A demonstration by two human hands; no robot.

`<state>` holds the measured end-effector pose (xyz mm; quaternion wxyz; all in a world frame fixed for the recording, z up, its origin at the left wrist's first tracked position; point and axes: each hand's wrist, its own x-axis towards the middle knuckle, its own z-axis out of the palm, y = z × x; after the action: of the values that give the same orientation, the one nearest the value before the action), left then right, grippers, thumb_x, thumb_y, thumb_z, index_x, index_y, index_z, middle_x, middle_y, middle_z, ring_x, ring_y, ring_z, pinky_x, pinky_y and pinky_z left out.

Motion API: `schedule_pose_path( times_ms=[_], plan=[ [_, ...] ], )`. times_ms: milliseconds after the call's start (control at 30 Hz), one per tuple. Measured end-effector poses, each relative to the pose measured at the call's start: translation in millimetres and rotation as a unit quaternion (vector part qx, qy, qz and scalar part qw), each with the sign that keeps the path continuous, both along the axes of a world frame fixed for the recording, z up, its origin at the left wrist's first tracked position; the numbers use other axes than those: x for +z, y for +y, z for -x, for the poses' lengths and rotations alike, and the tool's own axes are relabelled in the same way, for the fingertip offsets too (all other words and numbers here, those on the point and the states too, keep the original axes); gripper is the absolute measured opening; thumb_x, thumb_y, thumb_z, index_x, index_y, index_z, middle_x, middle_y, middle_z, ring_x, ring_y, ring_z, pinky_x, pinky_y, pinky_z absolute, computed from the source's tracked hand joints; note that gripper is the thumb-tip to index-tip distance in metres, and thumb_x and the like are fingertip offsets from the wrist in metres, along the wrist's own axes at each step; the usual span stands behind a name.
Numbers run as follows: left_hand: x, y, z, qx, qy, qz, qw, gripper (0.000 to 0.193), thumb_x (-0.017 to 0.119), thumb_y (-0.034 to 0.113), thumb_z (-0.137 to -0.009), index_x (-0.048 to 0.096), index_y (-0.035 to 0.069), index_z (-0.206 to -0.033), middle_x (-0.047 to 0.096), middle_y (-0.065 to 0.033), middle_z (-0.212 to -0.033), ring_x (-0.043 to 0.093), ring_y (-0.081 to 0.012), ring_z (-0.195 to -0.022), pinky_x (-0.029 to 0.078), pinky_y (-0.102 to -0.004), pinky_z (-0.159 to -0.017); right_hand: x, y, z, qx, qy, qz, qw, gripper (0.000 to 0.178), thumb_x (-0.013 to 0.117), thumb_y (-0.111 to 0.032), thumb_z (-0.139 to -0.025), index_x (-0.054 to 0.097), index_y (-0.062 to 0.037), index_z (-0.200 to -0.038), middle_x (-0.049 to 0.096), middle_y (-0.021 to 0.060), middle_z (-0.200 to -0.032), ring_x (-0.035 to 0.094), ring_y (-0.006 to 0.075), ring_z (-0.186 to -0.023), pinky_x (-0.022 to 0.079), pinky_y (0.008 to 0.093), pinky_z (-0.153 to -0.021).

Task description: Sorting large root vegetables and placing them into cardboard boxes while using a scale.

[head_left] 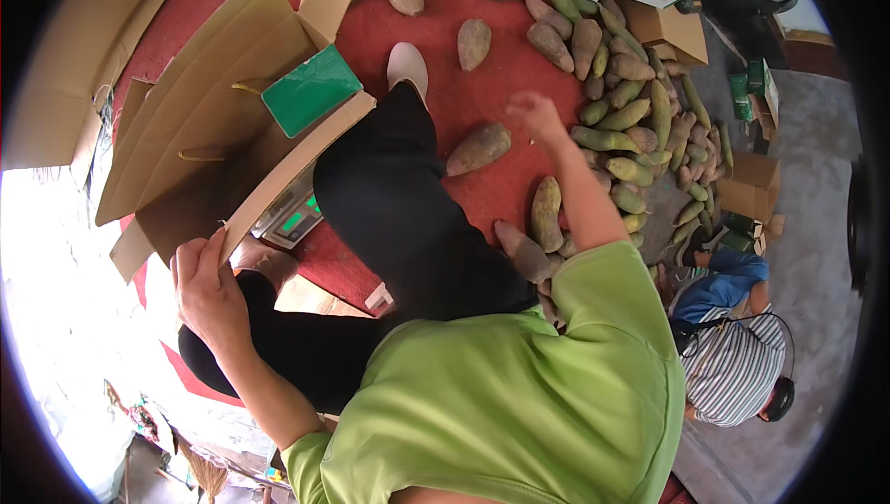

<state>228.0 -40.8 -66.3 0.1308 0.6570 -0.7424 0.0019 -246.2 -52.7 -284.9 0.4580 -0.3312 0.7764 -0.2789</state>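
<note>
My left hand [206, 293] grips the near rim of a large open cardboard box [297, 144], fingers wrapped over its edge. A green panel [311, 91] shows at the box's far end, and yellow cord handles hang on its inner wall. Beneath the box stands a scale [295, 222] with a green-lit display, partly covered by it. My right hand [538, 116], slightly blurred, is raised over the red carpet with fingers apart and nothing in them. Closest to it lies a long, thick, soil-dusted root vegetable [479, 149], resembling a radish.
A big pile of green and brownish root vegetables [640, 124] spreads to the right. Loose ones lie around my shoe [408, 68]. Other cartons [69, 59] stand at left and far right. A person in a striped shirt [737, 365] crouches at lower right.
</note>
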Motion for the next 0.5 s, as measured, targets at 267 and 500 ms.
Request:
schedule_pose_path(
  times_ms=[267, 500],
  plan=[
    [-1, 2, -1, 0.006, -0.005, 0.003, 1.0, 0.036, 0.059, -0.007, -0.066, 0.072, 0.008, -0.097, 0.059, -0.0061, -0.089, 0.06, -0.0245, -0.086, 0.05, -0.0362, -0.076, -108, 80, -36, -0.287, -0.13, -0.204, 0.927, 0.041, 0.08, -0.028, -0.075, 0.055, -0.0141, -0.104, 0.056, 0.0028, -0.09, 0.053, 0.0204, -0.078, 0.046, 0.0427, -0.067],
    [0, -7, 2, -0.025, -0.019, 0.043, 0.999, 0.027, 0.064, 0.0, -0.064, 0.072, 0.011, -0.087, 0.058, -0.0026, -0.081, 0.06, -0.0227, -0.077, 0.05, -0.0364, -0.068, -183, 82, -22, -0.426, -0.375, -0.167, 0.806, 0.056, 0.082, -0.04, -0.071, 0.054, -0.0134, -0.112, 0.052, 0.0054, -0.089, 0.051, 0.025, -0.079, 0.047, 0.0449, -0.071]
  ],
)
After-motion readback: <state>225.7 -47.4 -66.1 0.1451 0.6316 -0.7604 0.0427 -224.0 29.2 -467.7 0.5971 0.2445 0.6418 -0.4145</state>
